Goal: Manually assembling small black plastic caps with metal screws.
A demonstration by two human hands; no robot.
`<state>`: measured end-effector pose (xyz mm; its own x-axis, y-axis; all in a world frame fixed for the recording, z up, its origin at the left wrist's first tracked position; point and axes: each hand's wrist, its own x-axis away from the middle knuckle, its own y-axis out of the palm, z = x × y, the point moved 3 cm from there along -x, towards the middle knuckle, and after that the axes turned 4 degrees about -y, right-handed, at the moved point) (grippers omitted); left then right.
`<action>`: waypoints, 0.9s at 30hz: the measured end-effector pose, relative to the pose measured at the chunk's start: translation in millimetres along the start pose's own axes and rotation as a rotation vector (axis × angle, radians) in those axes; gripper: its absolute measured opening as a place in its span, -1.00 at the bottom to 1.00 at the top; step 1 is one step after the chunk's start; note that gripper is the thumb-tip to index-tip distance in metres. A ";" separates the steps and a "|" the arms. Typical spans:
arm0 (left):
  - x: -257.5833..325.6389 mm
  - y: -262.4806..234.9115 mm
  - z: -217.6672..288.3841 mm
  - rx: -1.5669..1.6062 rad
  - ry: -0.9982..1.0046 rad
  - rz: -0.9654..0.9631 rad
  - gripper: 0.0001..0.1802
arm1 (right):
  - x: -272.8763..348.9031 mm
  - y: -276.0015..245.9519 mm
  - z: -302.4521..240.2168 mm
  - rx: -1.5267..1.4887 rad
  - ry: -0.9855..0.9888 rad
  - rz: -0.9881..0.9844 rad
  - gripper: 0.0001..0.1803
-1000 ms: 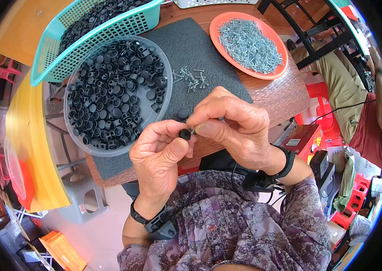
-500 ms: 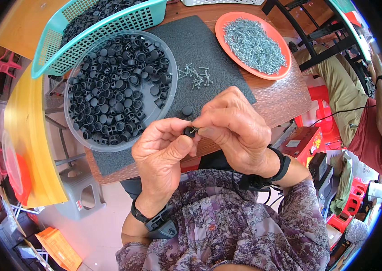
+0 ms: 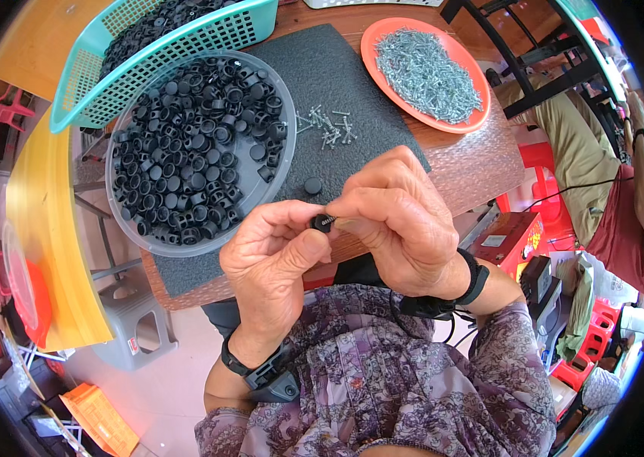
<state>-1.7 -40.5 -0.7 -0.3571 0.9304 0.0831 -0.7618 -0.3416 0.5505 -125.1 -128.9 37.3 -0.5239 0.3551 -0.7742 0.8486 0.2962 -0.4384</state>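
Observation:
Between the thumb and fingers of my left hand point(image 3: 272, 247) is a small round black plastic cap point(image 3: 321, 223). My right hand point(image 3: 402, 221) pinches a small metal screw point(image 3: 329, 219) against that cap; the fingertips hide part of it. Both hands meet above the near edge of the table. Just beyond them, one loose black cap point(image 3: 313, 186) lies on a dark foam mat point(image 3: 322, 68). Several loose screws point(image 3: 330, 127) are scattered farther up the mat.
A clear round tub point(image 3: 289, 152) full of black caps stands at the left, with a turquoise basket point(image 3: 208, 38) of black parts behind it. An orange plate point(image 3: 477, 124) heaped with screws sits at the far right. A grey stool point(image 3: 128, 327) stands below left; another person's leg point(image 3: 577, 145) shows at right.
My hands hold almost the same place, still pinched together over the cap and screw. The whole view has shifted very slightly.

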 end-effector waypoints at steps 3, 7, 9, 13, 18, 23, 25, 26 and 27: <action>-0.5 -1.2 -1.1 -0.023 0.004 0.011 -0.66 | -0.1 -1.0 -1.1 0.021 -0.025 -0.009 -0.68; 0.7 -1.8 -2.3 -0.104 0.055 0.027 -0.68 | -2.4 -1.7 -6.4 0.061 -0.059 -0.066 -0.68; 0.4 -1.9 -2.5 -0.117 0.053 0.024 -0.68 | -0.1 1.1 -8.1 0.087 -0.084 -0.050 -0.65; 0.8 -0.8 -4.3 0.029 -0.061 -0.005 -0.72 | 5.8 3.4 -7.8 0.106 -0.103 -0.046 -0.58; 5.5 -9.9 -6.0 -0.032 -0.085 0.002 -0.73 | 12.6 4.4 -6.5 0.156 -0.170 -0.057 -0.48; 10.5 -12.2 2.2 -0.137 -0.109 0.081 -0.66 | 5.0 0.7 12.6 0.184 -0.006 -0.112 -0.59; 11.2 -16.2 1.9 -0.133 -0.104 0.090 -0.67 | 4.0 9.0 21.5 0.235 0.030 -0.179 -0.55; 11.1 -15.8 2.1 -0.132 -0.104 0.088 -0.67 | 4.6 12.8 23.4 0.237 0.029 -0.179 -0.55; 10.8 -15.3 2.1 -0.123 -0.114 0.085 -0.68 | 5.3 17.8 24.7 0.268 0.021 -0.237 -0.58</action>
<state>7.2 -25.0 -6.4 -0.3646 0.9041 0.2230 -0.7940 -0.4269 0.4327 -111.0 -143.7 14.1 -0.7079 0.3231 -0.6280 0.6907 0.1307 -0.7113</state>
